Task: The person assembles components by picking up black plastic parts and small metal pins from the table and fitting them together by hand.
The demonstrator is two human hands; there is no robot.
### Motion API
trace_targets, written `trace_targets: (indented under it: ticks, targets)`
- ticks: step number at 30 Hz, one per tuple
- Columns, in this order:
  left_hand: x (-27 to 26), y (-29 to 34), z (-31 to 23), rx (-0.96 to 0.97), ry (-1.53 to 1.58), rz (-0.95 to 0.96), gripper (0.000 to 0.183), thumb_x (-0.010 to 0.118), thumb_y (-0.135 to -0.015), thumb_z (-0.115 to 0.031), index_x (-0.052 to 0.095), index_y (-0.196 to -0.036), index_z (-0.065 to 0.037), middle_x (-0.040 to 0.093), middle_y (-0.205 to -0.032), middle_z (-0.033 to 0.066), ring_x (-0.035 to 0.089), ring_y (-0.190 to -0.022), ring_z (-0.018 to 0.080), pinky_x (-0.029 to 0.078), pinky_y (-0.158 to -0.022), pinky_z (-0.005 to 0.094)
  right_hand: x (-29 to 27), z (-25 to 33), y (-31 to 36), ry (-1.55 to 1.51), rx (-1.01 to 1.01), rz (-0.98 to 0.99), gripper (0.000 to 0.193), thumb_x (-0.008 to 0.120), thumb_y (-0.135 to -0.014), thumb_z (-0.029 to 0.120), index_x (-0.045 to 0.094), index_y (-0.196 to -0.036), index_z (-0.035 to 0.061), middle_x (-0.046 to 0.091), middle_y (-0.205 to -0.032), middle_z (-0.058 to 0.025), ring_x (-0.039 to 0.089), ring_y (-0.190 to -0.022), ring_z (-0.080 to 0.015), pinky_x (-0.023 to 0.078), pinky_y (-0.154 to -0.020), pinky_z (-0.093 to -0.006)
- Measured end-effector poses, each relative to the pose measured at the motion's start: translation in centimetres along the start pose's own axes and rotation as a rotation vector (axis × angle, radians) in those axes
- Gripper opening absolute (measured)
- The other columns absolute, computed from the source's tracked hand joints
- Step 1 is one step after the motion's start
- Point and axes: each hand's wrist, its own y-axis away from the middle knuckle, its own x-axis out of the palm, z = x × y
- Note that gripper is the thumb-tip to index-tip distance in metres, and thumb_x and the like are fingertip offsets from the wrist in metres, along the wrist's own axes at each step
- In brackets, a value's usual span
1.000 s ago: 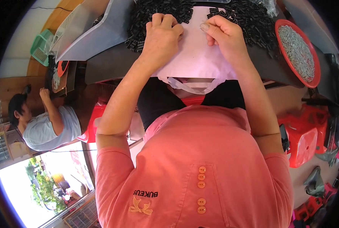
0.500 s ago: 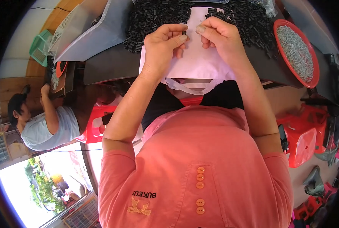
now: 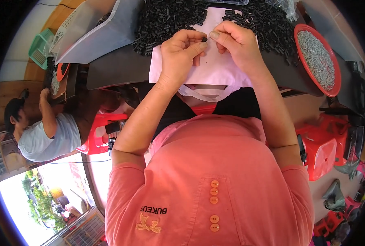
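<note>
My left hand (image 3: 181, 53) is closed, with a small black cylindrical piece (image 3: 204, 39) pinched between thumb and fingertips. Close beside it, my right hand (image 3: 236, 41) pinches a thin, light metal pin (image 3: 209, 37), mostly hidden by the fingertips. The pin points toward the black piece; whether the two touch is too small to tell. Both hands are above a pale pinkish-white cloth (image 3: 215, 69) that hangs over the near edge of the dark table. Heaps of similar black pieces (image 3: 162, 24) lie beyond my left hand, and more black pieces (image 3: 268, 28) lie beyond my right.
On the right stands a round red tray (image 3: 337, 78) full of small silvery metal parts (image 3: 317, 59). A grey plastic bin (image 3: 104, 37) leans at the left. Farther left, a person (image 3: 47, 131) sits at another table. Red stools (image 3: 319, 153) stand at the lower right.
My left hand has moved right, bringing the black piece close to the pin in my right hand. The right hand has shifted only slightly. The view has shifted a little.
</note>
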Motion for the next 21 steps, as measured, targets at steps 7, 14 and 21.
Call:
trace_targets:
  ticks: [7, 14, 21]
  targets:
    - [-0.1, 0.0, -0.4, -0.035, -0.016, 0.039, 0.010, 0.066, -0.085, 0.001, 0.065, -0.094, 0.005, 0.064, -0.074, 0.0065, 0.056, -0.055, 0.0081, 0.042, -0.044, 0.0198, 1.3, -0.2, 0.0, 0.544, -0.435, -0.182, 0.008, 0.061, -0.088, 0.012, 0.060, -0.085, 0.0050, 0.061, -0.070, -0.0071, 0.060, -0.060, -0.0222, 0.046, -0.054, -0.0328]
    - [-0.8, -0.2, -0.5, -0.111, 0.192, 0.042, 0.011, 0.067, -0.081, 0.005, 0.063, -0.092, 0.006, 0.065, -0.074, 0.0096, 0.058, -0.056, 0.0113, 0.043, -0.044, 0.0210, 1.7, 0.0, 0.2, 0.620, -0.424, -0.172, 0.003, 0.058, -0.088, 0.005, 0.060, -0.089, 0.0041, 0.061, -0.072, -0.0106, 0.062, -0.060, -0.0231, 0.047, -0.056, -0.0312]
    - [-0.9, -0.4, -0.2, -0.106, 0.247, 0.049, 0.019, 0.071, -0.073, 0.011, 0.063, -0.090, 0.007, 0.065, -0.077, 0.0115, 0.059, -0.056, 0.0132, 0.044, -0.046, 0.0220, 1.8, -0.4, 0.1, 0.493, -0.331, -0.136, 0.004, 0.059, -0.088, 0.005, 0.061, -0.090, 0.0027, 0.059, -0.068, -0.0074, 0.055, -0.056, -0.0152, 0.044, -0.054, -0.0271]
